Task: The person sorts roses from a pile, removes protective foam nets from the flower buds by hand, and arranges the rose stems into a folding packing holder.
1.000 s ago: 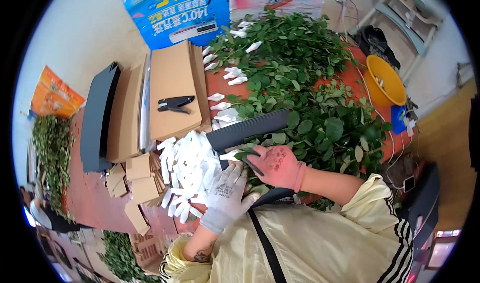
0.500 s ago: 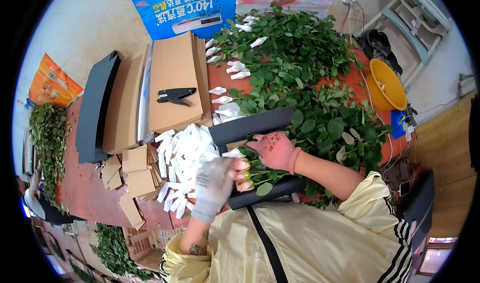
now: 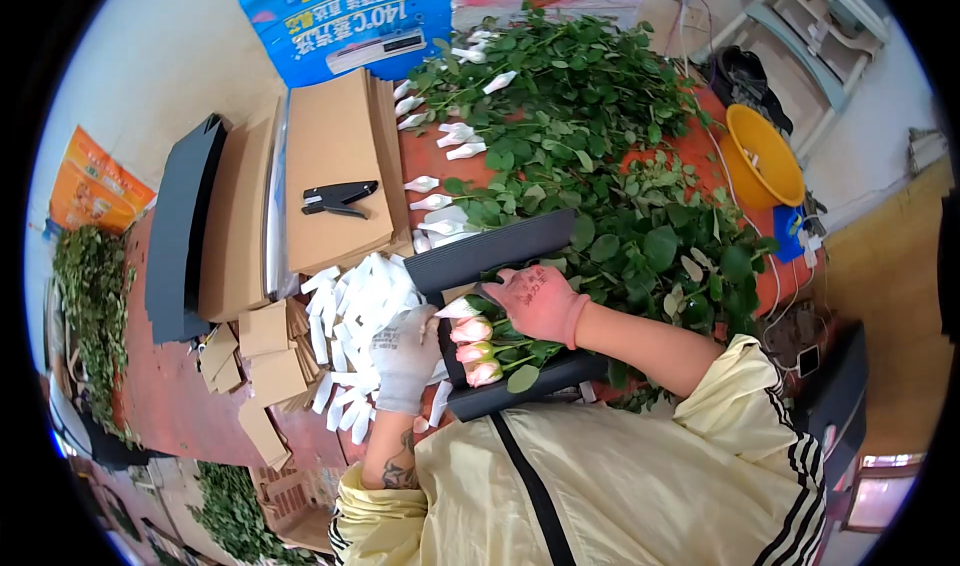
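Note:
Several pink roses [image 3: 474, 352] lie heads to the left in a dark corrugated wrap [image 3: 495, 251], their stems running right. One rose head in a white sleeve [image 3: 458, 309] is at the top of the row. My right hand [image 3: 537, 301], in a pink glove, is closed over the stem just right of that sleeved head. My left hand [image 3: 405, 358], in a grey-white glove, is over the pile of white foam sleeves [image 3: 370, 298], left of the roses; its fingers are bunched, and what they hold is too small to name.
Leafy rose stems [image 3: 580, 96] cover the table's back and right. Cardboard sheets [image 3: 335, 171] carry a black stapler [image 3: 340, 199]. Small cardboard pieces [image 3: 280, 356] lie left of the sleeves. A yellow basin [image 3: 765, 156] is at the right.
My left hand has moved left off the rose heads to the white sleeves, uncovering the pink roses. My right hand has stayed near the sleeved head.

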Demonstrator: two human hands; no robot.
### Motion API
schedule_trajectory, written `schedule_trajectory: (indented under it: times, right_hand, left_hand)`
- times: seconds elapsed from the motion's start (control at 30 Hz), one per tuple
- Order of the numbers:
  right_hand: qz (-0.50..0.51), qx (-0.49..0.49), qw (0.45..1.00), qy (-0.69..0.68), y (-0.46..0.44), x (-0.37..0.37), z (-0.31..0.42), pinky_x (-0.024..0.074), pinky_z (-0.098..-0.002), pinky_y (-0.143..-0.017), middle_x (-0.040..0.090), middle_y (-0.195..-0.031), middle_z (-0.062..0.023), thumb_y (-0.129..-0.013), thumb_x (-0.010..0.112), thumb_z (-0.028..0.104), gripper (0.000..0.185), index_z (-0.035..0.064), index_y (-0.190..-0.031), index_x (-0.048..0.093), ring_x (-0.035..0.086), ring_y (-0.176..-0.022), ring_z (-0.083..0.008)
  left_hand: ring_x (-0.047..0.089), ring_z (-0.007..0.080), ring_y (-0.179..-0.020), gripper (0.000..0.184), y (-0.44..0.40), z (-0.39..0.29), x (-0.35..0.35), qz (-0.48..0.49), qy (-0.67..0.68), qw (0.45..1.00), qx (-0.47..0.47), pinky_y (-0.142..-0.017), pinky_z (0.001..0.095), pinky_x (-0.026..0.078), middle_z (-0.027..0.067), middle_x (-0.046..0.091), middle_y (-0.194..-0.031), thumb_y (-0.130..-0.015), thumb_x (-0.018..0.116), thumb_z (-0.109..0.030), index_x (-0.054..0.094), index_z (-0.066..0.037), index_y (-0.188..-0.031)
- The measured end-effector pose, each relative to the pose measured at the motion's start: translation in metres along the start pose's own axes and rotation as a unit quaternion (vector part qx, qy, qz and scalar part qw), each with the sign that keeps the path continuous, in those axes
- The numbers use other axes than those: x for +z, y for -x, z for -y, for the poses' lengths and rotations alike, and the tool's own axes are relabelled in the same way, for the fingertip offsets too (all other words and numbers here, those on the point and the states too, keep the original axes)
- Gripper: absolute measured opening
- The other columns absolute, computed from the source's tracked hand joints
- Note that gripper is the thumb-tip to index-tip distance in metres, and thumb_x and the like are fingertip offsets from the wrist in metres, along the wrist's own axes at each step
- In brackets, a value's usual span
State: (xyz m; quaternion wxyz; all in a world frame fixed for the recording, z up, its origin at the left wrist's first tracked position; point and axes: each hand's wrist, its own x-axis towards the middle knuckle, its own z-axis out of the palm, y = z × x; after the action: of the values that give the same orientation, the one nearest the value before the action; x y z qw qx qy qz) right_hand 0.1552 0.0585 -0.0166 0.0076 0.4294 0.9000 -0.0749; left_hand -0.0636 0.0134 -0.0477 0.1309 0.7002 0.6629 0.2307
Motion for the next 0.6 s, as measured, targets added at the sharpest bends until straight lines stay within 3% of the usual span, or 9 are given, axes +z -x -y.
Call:
schedule_trajectory:
  times: [0.07,0.2,0.27,0.33,0.37,0.4,0.47,0.6]
  right_hand:
    - [-0.055,-0.042,0.997,0.021,0.001,0.004,-0.001,0.0498,-0.0355,-0.062,0.061,-0.095,-0.0108,-0.08,0.046,0.011,0.032,0.0092,-0.11,0.058,0.064,-0.077,-0.0243]
    - [-0.01,-0.022,1.0,0.014,0.0,-0.006,0.002,0.0488,-0.0353,-0.063,0.061,-0.091,-0.0104,-0.081,0.046,0.013,0.029,0.0105,-0.107,0.059,0.064,-0.077,-0.0241]
    - [-0.015,-0.017,1.0,0.003,0.0,-0.002,0.001,0.0486,-0.0357,-0.066,0.061,-0.093,-0.0105,-0.081,0.047,0.013,0.029,0.0117,-0.108,0.059,0.063,-0.081,-0.0244]
    - [-0.011,-0.036,0.999,0.007,-0.002,0.003,-0.001,0.0477,-0.0371,-0.066,0.058,-0.095,-0.0111,-0.077,0.05,0.013,0.042,0.0142,-0.119,0.057,0.063,-0.081,-0.0253]
    - [-0.013,-0.039,0.999,0.005,-0.003,0.004,-0.003,0.0477,-0.0371,-0.066,0.058,-0.095,-0.0111,-0.077,0.05,0.013,0.042,0.0142,-0.119,0.057,0.063,-0.081,-0.0253]
    - [-0.007,-0.043,0.999,-0.003,-0.003,0.004,-0.005,0.0477,-0.0368,-0.067,0.058,-0.096,-0.0114,-0.077,0.05,0.013,0.042,0.0145,-0.119,0.057,0.063,-0.082,-0.0254]
    - [-0.003,-0.049,0.999,-0.008,-0.007,0.003,-0.005,0.0476,-0.0365,-0.068,0.058,-0.098,-0.0116,-0.077,0.05,0.013,0.042,0.0147,-0.119,0.057,0.063,-0.082,-0.0254]
    - [-0.031,-0.054,0.998,0.013,-0.006,0.012,-0.008,0.0481,-0.0375,-0.064,0.059,-0.094,-0.0119,-0.077,0.05,0.016,0.04,0.0153,-0.116,0.058,0.063,-0.08,-0.0255]
  left_hand:
    - [0.063,0.0299,-0.079,0.017,0.001,0.004,-0.003,0.002,0.02,1.0,0.011,-0.072,0.0403,0.048,0.0115,0.066,-0.087,-0.083,0.056,-0.022,0.065,-0.011,-0.092]
    - [0.063,0.0319,-0.082,0.017,0.005,0.023,-0.016,-0.013,0.01,1.0,0.016,-0.075,0.0407,0.048,0.0142,0.065,-0.085,-0.082,0.057,-0.018,0.066,-0.007,-0.091]
    - [0.063,0.0322,-0.086,0.023,0.008,0.05,-0.032,0.026,-0.066,0.99,-0.125,-0.078,0.0419,0.047,0.0144,0.066,-0.089,-0.081,0.057,-0.02,0.064,-0.007,-0.1]
    - [0.06,0.0325,-0.096,0.036,0.022,0.055,-0.051,0.034,-0.11,0.977,-0.178,-0.084,0.0424,0.046,0.0161,0.063,-0.102,-0.081,0.058,-0.022,0.058,-0.005,-0.111]
    - [0.057,0.0343,-0.1,0.046,0.03,0.049,-0.058,0.033,-0.125,0.983,-0.13,-0.087,0.0418,0.045,0.0184,0.058,-0.113,-0.08,0.061,-0.02,0.05,-0.004,-0.121]
    - [0.054,0.0348,-0.106,0.047,0.032,0.039,-0.064,0.009,-0.104,0.994,-0.021,-0.091,0.0428,0.042,0.0174,0.055,-0.118,-0.078,0.062,-0.017,0.05,-0.004,-0.122]
    - [0.052,0.0354,-0.107,0.044,0.036,-0.002,-0.067,-0.036,0.006,0.99,0.133,-0.093,0.0434,0.04,0.0174,0.056,-0.115,-0.077,0.062,-0.015,0.053,-0.003,-0.118]
    - [0.051,0.0381,-0.11,0.036,0.013,-0.058,-0.05,0.037,0.022,0.985,0.168,-0.098,0.0448,0.038,0.0199,0.056,-0.117,-0.077,0.056,-0.01,0.056,0.002,-0.112]
